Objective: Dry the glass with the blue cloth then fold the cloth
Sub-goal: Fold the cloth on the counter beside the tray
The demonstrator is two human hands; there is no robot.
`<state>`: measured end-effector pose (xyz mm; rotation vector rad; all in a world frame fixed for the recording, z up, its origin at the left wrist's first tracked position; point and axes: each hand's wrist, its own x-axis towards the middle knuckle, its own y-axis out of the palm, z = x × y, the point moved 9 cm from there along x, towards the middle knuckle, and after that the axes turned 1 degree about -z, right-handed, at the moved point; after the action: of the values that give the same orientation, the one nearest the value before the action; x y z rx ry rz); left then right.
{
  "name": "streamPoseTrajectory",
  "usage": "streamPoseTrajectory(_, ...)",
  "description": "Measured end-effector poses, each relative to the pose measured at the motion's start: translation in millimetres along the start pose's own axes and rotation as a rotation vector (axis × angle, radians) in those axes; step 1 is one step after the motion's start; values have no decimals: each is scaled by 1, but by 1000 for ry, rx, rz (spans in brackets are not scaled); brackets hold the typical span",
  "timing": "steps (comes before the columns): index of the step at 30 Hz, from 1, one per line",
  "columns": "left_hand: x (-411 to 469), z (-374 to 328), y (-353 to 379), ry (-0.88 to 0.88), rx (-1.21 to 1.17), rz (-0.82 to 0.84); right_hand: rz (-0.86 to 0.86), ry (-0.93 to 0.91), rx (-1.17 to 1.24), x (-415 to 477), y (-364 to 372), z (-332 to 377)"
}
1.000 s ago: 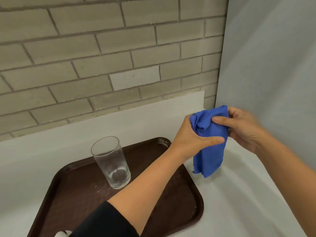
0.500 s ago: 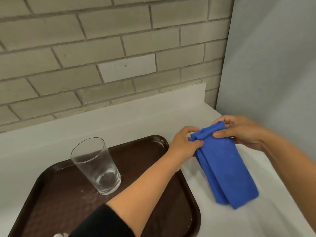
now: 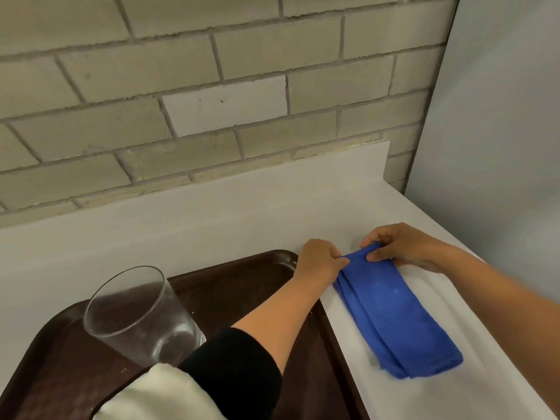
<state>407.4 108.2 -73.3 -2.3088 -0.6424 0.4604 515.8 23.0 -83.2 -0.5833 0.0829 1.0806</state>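
Note:
The blue cloth lies folded into a long strip on the white counter, right of the tray. My left hand pinches the strip's far left corner. My right hand pinches the far right corner, thumb on top. The clear glass stands upright on the brown tray, left of my left forearm, which partly hides its base.
The white counter ends at a low white backsplash under a brick wall. A pale grey side wall closes off the right. A black and white sleeve covers the tray's near part.
The cloth hung in the air between both hands a second ago. Now it lies flat on the counter as a strip, both hands lowered and holding its far end.

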Motion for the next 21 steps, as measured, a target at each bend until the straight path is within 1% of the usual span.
streamPoseTrajectory(3,4,2,-4,-14,-7,14,74,-11,-49,2,1,5)
streamPoseTrajectory(7,6,3,-12,-66,-81,65,166,14,-121,1,1,8)
streamPoseTrajectory(11,6,11,-13,-208,-146,138,215,51,-146,0,1,11)
streamPoseTrajectory(12,6,12,-13,-226,-108,146,197,42,-166,1,0,12)
streamPoseTrajectory(14,7,10,-14,-217,54,139,115,5,-205,5,-4,15)
streamPoseTrajectory(16,10,7,-17,-176,171,81,30,-30,-224,10,-6,17)
streamPoseTrajectory(19,11,5,-17,-135,222,-6,-79,-49,-185,16,-7,13)
streamPoseTrajectory(21,12,7,-15,-128,261,-27,-150,-65,-176,18,-9,10)
